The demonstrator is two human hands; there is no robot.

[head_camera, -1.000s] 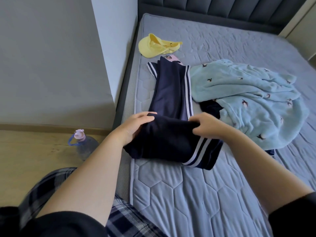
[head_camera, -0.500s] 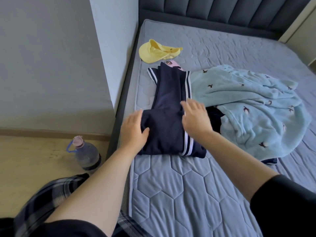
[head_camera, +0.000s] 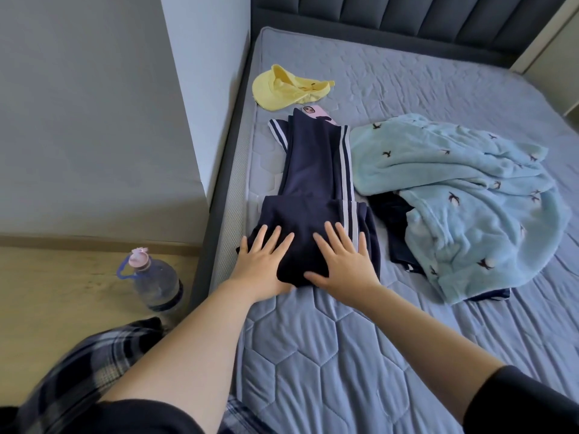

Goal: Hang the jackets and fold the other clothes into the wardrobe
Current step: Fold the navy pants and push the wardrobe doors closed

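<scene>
Two hands lay flat on one pair of navy track trousers point(head_camera: 316, 183), which stretched lengthwise along the left side of the mattress point(head_camera: 313, 355). The left hand point(head_camera: 263, 264) pressed the near left corner of the folded part with fingers straight and spread; the right hand point(head_camera: 341, 264) pressed the near right part the same way, fingers reaching the white side stripes. Neither hand gripped anything. The trousers were smooth dark knit with pale stripes along the seam, the near end doubled over into a thick block and the far legs still lying long and narrow.

To the right lay one fluffy light blue garment point(head_camera: 463, 195), crumpled, dotted with small dark bird shapes, resting over one dark piece of cloth point(head_camera: 391, 220) whose kind could not be told. At the far left sat one soft yellow cap point(head_camera: 288, 87), and just beside the trouser cuffs one pink phone point(head_camera: 315, 112), partly covered. The mattress was grey-blue, quilted in hexagons. One clear plastic water bottle point(head_camera: 153, 280) with a pink lid stood on the wooden floor to the left.
</scene>
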